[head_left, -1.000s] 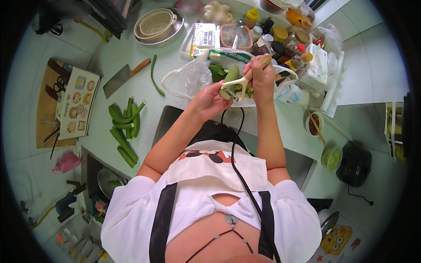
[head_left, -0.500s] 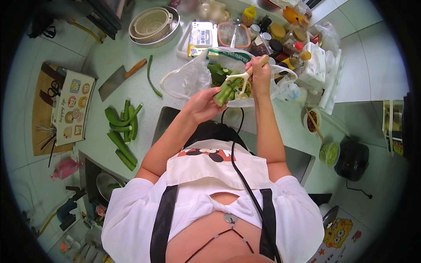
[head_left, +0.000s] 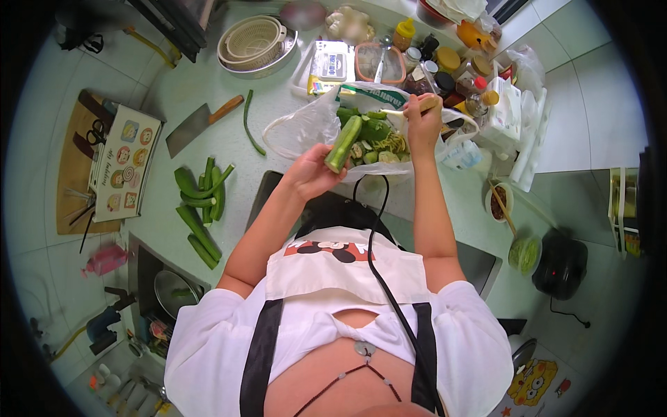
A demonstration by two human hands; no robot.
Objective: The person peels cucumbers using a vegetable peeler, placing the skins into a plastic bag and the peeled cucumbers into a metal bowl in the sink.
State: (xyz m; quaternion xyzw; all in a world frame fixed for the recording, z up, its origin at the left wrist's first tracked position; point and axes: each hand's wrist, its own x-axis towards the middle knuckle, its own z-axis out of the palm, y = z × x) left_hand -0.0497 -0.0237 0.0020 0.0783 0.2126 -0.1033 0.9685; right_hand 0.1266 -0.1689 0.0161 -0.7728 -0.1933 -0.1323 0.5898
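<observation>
A length of green gourd (head_left: 344,144), its skin pale in stripes, is gripped by my left hand (head_left: 310,169) and tilts up over the open plastic bag (head_left: 303,128). Up at the right of the bag, my right hand (head_left: 422,128) is closed around the handle of a Y-shaped peeler (head_left: 429,104). The peeler's cream head stands apart from the gourd; its blade cannot be made out. Green peelings and leafy scraps (head_left: 379,131) lie inside the bag. Several uncut green gourds (head_left: 198,226) rest on the counter to the left.
A cleaver (head_left: 191,132) and a thin green stalk (head_left: 250,125) lie left of the bag. Colanders (head_left: 251,40), jars and bottles (head_left: 445,61) line the back. At right stand a bowl (head_left: 511,205) and a green-filled container (head_left: 524,254). A sink edge (head_left: 486,278) runs nearby.
The peeler has moved off the gourd, up and to the right. My left hand has shifted slightly left, holding the gourd more upright, and more of the bag's scraps show.
</observation>
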